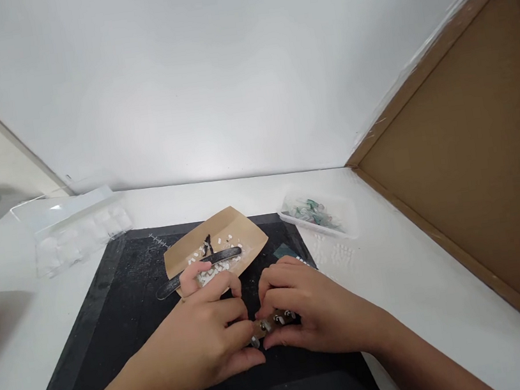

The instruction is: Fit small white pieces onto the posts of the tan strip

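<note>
A narrow brown strip with several small shiny pieces standing along it is held low over the black mat. My left hand closes on its left end with thumb and fingers; a small clear piece shows by the thumb tip. My right hand pinches the strip from the right, thumb below and fingers above. Just beyond my left hand, a black nail file lies across a brown paper tray. One finger of that hand overlaps the file; whether it touches is unclear. White bits are scattered in the tray.
At the back right stands a clear plastic box of small green and clear packets. Rows of small white pieces lie before it. A clear case sits at the back left. A cardboard wall bounds the right side.
</note>
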A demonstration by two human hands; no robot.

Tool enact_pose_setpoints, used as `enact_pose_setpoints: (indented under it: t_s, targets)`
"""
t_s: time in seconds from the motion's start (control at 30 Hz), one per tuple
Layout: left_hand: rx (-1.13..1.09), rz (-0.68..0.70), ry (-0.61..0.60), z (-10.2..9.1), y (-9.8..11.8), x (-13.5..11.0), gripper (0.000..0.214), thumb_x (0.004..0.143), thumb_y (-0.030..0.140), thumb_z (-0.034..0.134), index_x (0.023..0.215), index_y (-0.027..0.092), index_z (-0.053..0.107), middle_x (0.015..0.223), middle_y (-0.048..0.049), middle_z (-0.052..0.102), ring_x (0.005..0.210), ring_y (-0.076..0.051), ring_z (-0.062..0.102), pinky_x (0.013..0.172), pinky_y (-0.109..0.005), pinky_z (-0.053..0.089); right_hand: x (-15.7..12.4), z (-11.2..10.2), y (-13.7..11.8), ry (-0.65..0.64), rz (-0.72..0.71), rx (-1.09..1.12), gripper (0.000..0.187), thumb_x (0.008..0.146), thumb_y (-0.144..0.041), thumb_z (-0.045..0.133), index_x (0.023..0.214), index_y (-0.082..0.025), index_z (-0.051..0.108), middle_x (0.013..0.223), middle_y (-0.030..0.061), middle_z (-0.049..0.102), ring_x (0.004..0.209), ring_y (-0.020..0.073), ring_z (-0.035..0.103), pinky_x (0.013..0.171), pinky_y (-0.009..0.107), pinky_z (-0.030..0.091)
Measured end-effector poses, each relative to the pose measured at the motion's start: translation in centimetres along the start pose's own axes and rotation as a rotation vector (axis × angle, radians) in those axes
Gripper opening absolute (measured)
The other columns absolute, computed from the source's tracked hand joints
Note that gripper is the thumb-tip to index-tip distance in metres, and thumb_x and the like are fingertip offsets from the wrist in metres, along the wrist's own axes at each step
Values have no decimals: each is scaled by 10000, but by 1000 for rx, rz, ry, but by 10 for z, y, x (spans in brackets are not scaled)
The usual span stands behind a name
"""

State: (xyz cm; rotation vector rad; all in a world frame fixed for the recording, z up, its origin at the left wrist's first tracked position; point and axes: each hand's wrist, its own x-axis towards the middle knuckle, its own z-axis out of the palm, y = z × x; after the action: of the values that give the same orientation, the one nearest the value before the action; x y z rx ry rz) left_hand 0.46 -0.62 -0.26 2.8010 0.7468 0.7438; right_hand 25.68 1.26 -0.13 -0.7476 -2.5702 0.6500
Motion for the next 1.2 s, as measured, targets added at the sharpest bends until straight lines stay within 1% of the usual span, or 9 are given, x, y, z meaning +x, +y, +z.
enact_pose_setpoints:
  t_s: [0.1, 0.27, 0.4, 0.57, 0.87, 1.03, 1.13, 1.2]
  targets:
    - [-6, -2, -6, 0, 0, 0, 238, 911, 353, 797, 769, 219, 662, 706, 15, 656, 992, -230, 608, 1109, -477, 368, 0, 0, 0, 6, -13, -6, 248, 900, -426, 821, 969, -219, 704, 992, 12, 666, 902, 165, 615, 825, 344, 393]
    - [-20, -8, -9, 1, -1, 0, 193, 914, 340, 793, 793, 222, 700, 702, 10, 662, 1015, -233, 611, 1110, -474, 372, 0, 1, -1, 27, -27, -20, 199, 908, -369, 810, 950, -217, 688, 971, 8, 657, 871, 160, 599, 810, 342, 376]
    - [-26, -15, -3, 1, 0, 0, 196, 921, 339, 786, 787, 222, 703, 690, 11, 663, 1003, -229, 620, 1121, -473, 370, 0, 2, -2, 27, -27, -39, 204, 892, -360, 815, 925, -214, 675, 945, -1, 646, 849, 155, 592, 786, 336, 362]
    - [-9, -20, 3, 0, 1, 1, 209, 914, 322, 790, 756, 218, 701, 666, 9, 648, 978, -231, 622, 1144, -512, 343, 0, 3, -2, 48, -35, -102, 186, 913, -351, 781, 906, -207, 663, 911, -2, 637, 805, 146, 573, 768, 334, 356]
    - [-11, -23, -18, 0, -1, -1, 200, 931, 340, 773, 787, 220, 704, 678, 10, 663, 974, -238, 618, 1114, -508, 362, -1, 1, -1, 40, -30, -63, 188, 913, -364, 786, 908, -214, 673, 925, 5, 645, 818, 157, 576, 771, 334, 355]
    - [-2, -37, -7, 0, -1, 0, 217, 930, 339, 776, 774, 215, 691, 680, 17, 669, 967, -228, 612, 1100, -472, 366, -2, 1, -1, 22, -10, -37, 201, 905, -357, 806, 923, -210, 672, 940, 1, 649, 837, 152, 587, 775, 327, 358]
    - [15, -49, -2, -1, 0, 2, 229, 941, 341, 762, 769, 210, 688, 687, 17, 673, 945, -224, 607, 1115, -484, 336, -1, 0, -1, 20, -4, -4, 215, 902, -347, 816, 915, -203, 657, 894, -17, 657, 815, 140, 588, 768, 315, 362]
    - [23, -56, -6, -2, 1, 3, 217, 939, 338, 762, 781, 210, 687, 694, 20, 672, 958, -231, 606, 1150, -516, 271, -1, -1, -2, 24, 6, 30, 211, 903, -335, 821, 921, -203, 657, 866, -28, 666, 809, 134, 591, 773, 309, 371]
